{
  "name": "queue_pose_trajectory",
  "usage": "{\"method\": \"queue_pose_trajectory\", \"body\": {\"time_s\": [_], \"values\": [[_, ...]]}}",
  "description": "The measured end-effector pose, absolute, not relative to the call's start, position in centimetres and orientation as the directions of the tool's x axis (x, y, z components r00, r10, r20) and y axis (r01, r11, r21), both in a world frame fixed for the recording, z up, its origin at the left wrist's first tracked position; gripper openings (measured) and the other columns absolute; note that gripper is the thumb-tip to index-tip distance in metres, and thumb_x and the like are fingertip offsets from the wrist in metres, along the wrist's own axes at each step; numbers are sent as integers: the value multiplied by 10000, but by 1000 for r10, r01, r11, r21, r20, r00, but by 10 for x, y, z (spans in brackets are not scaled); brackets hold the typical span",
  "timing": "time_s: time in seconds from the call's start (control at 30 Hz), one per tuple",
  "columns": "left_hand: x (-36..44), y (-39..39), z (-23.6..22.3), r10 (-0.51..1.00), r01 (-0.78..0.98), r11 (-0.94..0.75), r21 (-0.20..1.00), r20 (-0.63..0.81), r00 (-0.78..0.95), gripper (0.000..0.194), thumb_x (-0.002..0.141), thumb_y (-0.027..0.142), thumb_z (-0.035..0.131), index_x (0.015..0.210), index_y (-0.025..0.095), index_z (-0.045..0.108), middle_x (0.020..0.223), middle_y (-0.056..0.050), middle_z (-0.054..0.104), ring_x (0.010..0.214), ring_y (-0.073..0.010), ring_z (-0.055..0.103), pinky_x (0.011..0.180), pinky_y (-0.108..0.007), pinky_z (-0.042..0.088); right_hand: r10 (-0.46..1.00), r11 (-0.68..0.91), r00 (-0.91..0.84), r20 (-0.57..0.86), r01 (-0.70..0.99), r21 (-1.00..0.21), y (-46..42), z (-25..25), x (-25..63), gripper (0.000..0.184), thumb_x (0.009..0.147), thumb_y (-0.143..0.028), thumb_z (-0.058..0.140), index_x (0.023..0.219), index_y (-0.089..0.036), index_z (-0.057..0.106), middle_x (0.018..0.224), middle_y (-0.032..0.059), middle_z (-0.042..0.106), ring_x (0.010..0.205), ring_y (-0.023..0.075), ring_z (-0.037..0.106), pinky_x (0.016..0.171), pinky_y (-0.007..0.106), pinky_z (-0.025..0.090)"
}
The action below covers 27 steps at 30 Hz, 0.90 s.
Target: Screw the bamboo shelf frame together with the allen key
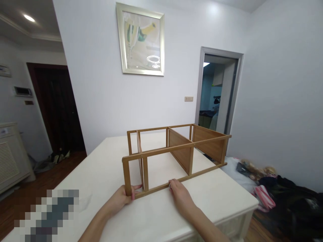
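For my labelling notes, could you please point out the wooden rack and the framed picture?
Wooden rack [180,157]: head view, on its middle panel.
Framed picture [141,43]: head view, on the image inside the frame.

Centre: shelf frame [180,150] lies on table [88,174] | lower centre: left hand [123,196] at its near-left corner, right hand [180,193] rightward at near rail [157,189] | top: picture [142,40] hangs on wall [98,84] | right: doorway [214,90] behind table | lower right: clothes [285,195] beside table
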<state>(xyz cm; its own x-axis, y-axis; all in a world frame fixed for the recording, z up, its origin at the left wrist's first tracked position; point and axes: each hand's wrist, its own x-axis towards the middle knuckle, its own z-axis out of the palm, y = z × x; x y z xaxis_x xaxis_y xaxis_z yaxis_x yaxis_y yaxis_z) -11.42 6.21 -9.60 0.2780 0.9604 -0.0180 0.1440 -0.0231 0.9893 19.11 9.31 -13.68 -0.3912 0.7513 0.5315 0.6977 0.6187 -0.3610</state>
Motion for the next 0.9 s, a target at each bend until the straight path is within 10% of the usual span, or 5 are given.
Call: {"method": "queue_pose_trajectory", "body": {"time_s": [0.37, 0.6, 0.77, 0.9], "values": [[-121, 86, -144, 959, 324, -132, 937, 204, -199, 388, 608, 340, 698, 955, 183, 623, 961, -80, 737, 931, -278, 699, 898, -417, 538, 793, 567, -389, 468, 753, -334, 89, -139, 192, 369, 938, -89, 416, 1281, -146, 540, 1298, 163, 630, 1289, 269, 540, 1056, 407, 452], [-118, 72, -137, 796, 670, -89, 737, 456, -397, 525, 729, 424, 624, 1157, 174, 452, 982, -71, 610, 873, -264, 636, 784, -411, 542, 756, 606, -425, 498, 742, -287, 85, -131, 191, 248, 932, -70, 448, 1078, -191, 609, 1256, 113, 650, 1250, 246, 553, 1029, 365, 447], [-97, 54, -130, 774, 853, -199, 483, 611, -165, 186, 910, 385, 445, 1004, 227, 472, 969, -62, 578, 874, -235, 623, 718, -335, 508, 711, 650, -499, 496, 735, -193, 84, -125, 187, 188, 957, -138, 472, 904, -212, 636, 915, 74, 681, 911, 233, 611, 833, 346, 462], [-82, 51, -131, 880, 887, -290, 360, 464, 99, 240, 928, 183, 355, 1124, 225, 486, 1225, -91, 576, 999, -226, 646, 754, -318, 499, 632, 731, -622, 462, 676, -90, 87, -120, 173, 224, 985, -199, 457, 947, -235, 675, 849, 49, 657, 844, 210, 581, 766, 307, 425]]}}
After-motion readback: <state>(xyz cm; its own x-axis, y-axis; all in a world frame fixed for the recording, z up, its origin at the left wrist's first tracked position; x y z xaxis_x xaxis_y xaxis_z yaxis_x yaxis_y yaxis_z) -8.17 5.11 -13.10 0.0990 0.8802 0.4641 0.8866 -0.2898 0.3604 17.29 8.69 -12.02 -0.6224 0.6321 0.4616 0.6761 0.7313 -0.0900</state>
